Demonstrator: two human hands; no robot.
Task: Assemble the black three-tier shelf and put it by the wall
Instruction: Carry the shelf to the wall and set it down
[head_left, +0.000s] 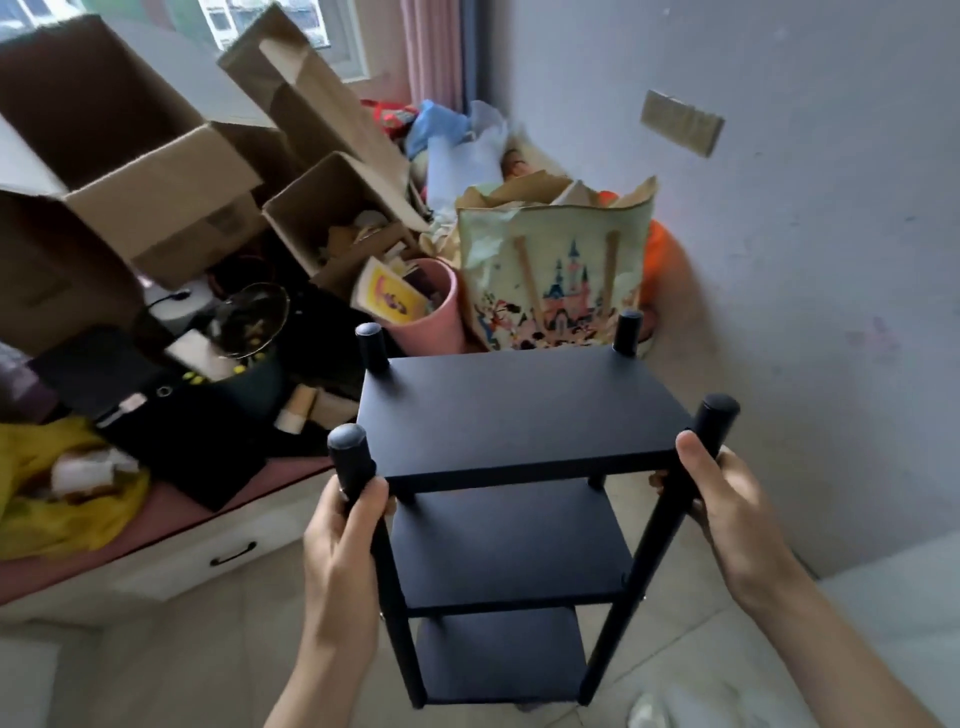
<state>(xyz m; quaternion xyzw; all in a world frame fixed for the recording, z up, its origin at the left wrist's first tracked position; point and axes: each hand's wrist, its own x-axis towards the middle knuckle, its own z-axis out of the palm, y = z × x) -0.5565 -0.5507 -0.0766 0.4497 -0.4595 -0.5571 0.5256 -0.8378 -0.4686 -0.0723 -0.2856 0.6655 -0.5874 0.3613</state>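
The black three-tier shelf (519, 410) stands upright in front of me, seen from above, with its three boards stacked between four round posts. My left hand (343, 540) grips the near left post just under the top board. On the other side, my right hand (727, 499) grips the near right post at the same height. The shelf's feet are over the pale tiled floor (208, 649). The grey wall (805, 260) rises a short way beyond the shelf, to the right.
A low platform with a drawer (228, 553) at left carries open cardboard boxes (156, 171), black items and a yellow bag (62, 499). A cartoon castle bag (556, 275) and a pink bin (431, 322) stand right behind the shelf. A wall plate (680, 122) sits high on the wall.
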